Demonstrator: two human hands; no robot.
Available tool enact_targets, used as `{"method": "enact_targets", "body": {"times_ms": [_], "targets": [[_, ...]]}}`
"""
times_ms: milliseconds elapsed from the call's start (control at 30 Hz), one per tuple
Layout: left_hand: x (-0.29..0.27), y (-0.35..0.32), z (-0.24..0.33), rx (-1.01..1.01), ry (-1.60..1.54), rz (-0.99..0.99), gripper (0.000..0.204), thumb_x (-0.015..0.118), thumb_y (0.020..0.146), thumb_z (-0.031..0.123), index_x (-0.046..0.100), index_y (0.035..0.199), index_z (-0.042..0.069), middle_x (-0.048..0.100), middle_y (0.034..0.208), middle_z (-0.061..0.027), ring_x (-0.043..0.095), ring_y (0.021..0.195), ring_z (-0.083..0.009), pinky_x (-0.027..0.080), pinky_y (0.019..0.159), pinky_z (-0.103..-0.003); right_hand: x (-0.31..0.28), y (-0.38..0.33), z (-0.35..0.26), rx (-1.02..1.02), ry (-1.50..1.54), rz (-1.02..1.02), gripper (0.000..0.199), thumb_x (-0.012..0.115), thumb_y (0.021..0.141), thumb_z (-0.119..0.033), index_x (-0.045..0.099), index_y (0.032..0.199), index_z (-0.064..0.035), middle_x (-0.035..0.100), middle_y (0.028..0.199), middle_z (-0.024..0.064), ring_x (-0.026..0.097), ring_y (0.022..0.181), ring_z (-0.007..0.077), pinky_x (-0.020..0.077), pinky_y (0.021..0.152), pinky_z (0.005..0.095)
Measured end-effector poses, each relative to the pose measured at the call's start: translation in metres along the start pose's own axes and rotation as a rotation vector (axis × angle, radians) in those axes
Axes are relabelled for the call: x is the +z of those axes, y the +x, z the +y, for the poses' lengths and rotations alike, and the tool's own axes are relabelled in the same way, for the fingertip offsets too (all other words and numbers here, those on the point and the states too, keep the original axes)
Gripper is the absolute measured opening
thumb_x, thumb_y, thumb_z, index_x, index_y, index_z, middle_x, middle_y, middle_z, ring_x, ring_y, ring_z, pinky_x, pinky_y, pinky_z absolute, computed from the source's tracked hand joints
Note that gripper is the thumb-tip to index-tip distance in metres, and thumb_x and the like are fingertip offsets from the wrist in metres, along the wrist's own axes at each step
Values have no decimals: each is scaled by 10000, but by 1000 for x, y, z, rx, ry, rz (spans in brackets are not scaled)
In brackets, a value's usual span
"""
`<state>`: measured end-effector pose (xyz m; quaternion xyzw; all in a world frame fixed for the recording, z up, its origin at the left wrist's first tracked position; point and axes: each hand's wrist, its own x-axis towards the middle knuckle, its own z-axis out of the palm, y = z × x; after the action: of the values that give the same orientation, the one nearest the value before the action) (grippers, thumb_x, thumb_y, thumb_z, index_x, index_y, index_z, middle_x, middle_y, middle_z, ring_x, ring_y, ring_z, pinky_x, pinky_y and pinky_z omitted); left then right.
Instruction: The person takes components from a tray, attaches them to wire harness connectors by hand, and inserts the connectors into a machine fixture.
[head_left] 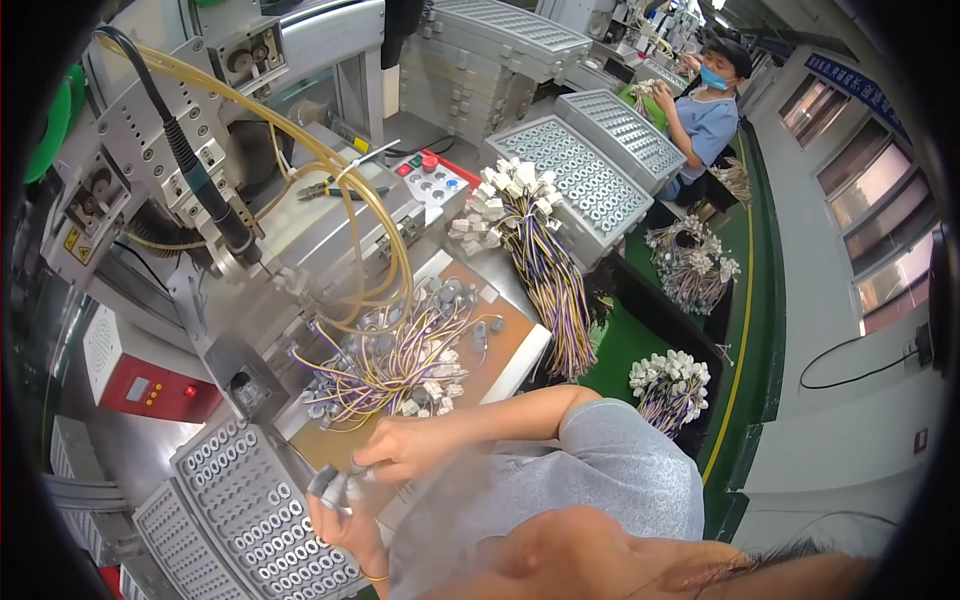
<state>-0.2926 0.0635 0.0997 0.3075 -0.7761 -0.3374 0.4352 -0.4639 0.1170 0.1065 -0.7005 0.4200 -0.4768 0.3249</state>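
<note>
My left hand [342, 528] is at the lower middle, with grey-white coverings on its fingertips and a thin band at the wrist. Its fingers are bent together beside the holed grey tray. Just above it, the fingers of my right hand [398, 446] are pinched, a small grey piece [357, 467] showing at their tips. The two hands nearly meet, and what lies between the left fingers is too small to make out. Past my right hand, a tangle of purple, yellow and white wires [385, 370] with white connectors and round grey parts lies on a brown board [462, 276].
A machine with a soldering-iron-like tool [222, 215] and yellow tubes stands at left. Grey trays [215, 500] of ring-shaped parts lie at lower left; more trays [575, 180] stand beyond a wire bundle [540, 260]. Pliers [340, 188] rest by a button panel [432, 180]. A co-worker [708, 130] sits farther back.
</note>
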Motion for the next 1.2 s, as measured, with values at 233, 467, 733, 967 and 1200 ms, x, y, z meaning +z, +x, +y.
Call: {"method": "enact_targets", "body": {"times_ms": [233, 467, 733, 967, 1200], "targets": [[5, -3, -6, -255, -196, -4, 100, 575, 728, -19, 592, 825, -38, 580, 885, -120, 562, 825, -205, 445, 721, -279, 1, 1, 2, 5, -75, 31, 142, 547, 707, -89, 443, 667, 0, 475, 514, 135, 481, 448, 279, 358, 434, 358], [7, 5, -10, -655, -661, -97, 357, 550, 759, -28, 489, 1108, -73, 541, 1077, -134, 531, 972, -189, 430, 848, -297, -15, 6, -1, 198, -104, 223, 151, 585, 697, -87, 587, 838, -33, 536, 646, 107, 540, 558, 216, 425, 518, 318], [11, 8, -10, -557, -809, -99, 384, 551, 800, 21, 447, 1163, -53, 575, 1031, -138, 579, 811, -153, 488, 595, -239, -12, 5, 15, 304, 52, 194, 52, 595, 725, -27, 557, 749, -1, 527, 554, 13, 482, 472, 33, 376, 410, 203], [8, 10, -7, -528, -836, -159, 358, 565, 802, 21, 473, 1139, -60, 584, 978, -107, 567, 749, -122, 473, 601, -222, -8, 9, 19, 336, 6, 184, 71, 591, 706, -25, 530, 697, 10, 511, 539, 7, 485, 480, 40, 381, 418, 208], [11, 11, -7, -502, -829, -161, 377, 586, 790, 7, 482, 1149, -44, 581, 957, -56, 515, 723, -70, 438, 616, -204, -12, 6, 17, 367, 49, 196, 66, 576, 675, -18, 517, 673, 12, 487, 526, 0, 452, 455, 39, 350, 397, 205]]}}
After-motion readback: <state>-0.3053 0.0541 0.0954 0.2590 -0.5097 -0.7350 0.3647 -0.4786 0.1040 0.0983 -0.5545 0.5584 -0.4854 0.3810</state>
